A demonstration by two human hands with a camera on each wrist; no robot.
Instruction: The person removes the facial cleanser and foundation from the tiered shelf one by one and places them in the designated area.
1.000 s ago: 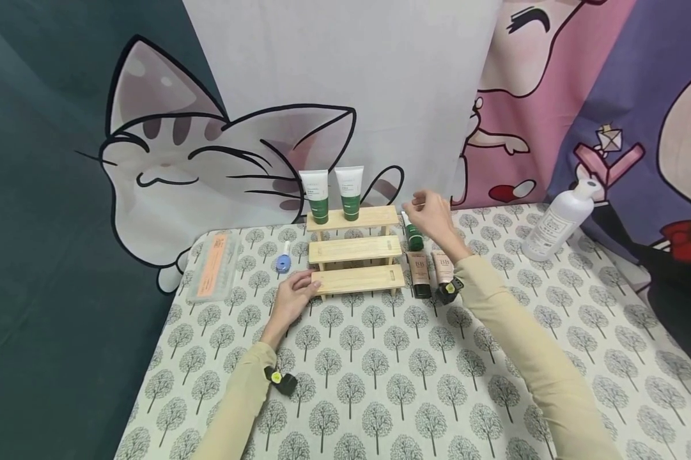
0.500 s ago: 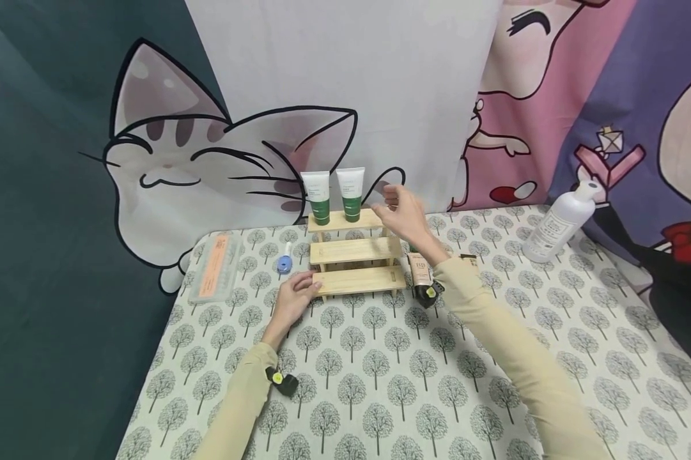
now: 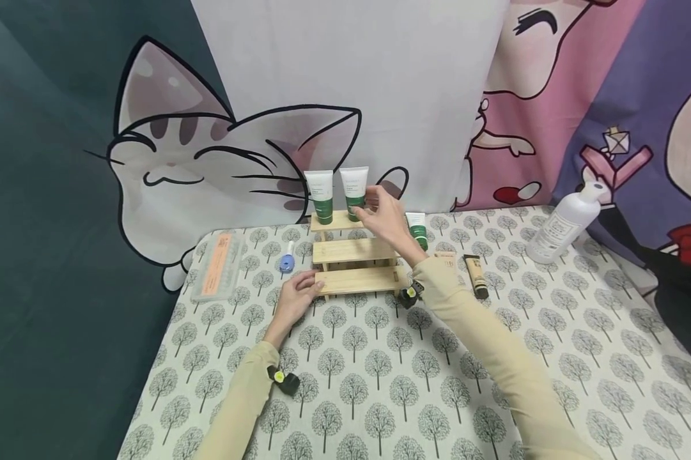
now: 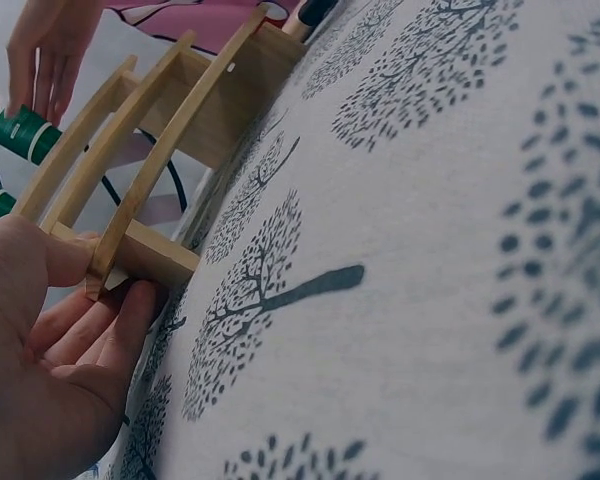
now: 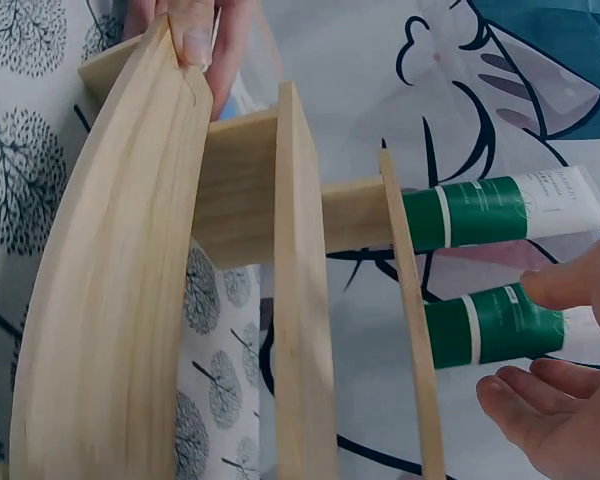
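A three-step wooden display rack [image 3: 357, 250] stands on the cloth. At the left end of its lowest step, my left hand [image 3: 295, 299] pinches the board, thumb on top and fingers beneath in the left wrist view. Two white-and-green squeeze tubes stand cap down on the top step: a left tube [image 3: 320, 195] and a right tube [image 3: 353, 185]. My right hand [image 3: 384, 217] is at the right tube, thumb overlapping its green part. In the right wrist view the fingers [image 5: 525, 400] are spread apart from the thumb, with the tube [image 5: 495, 325] between them.
Right of the rack lie another green tube [image 3: 417, 230], a BB cream tube [image 3: 445, 259] partly behind the sleeve, and a dark-capped tube [image 3: 476, 276]. A white bottle [image 3: 564, 223] stands far right. A clear case [image 3: 218, 265] and a blue object [image 3: 287, 260] lie left.
My right hand has moved left from above the lying tubes to the right tube on the top step. The left hand has kept its hold on the rack.
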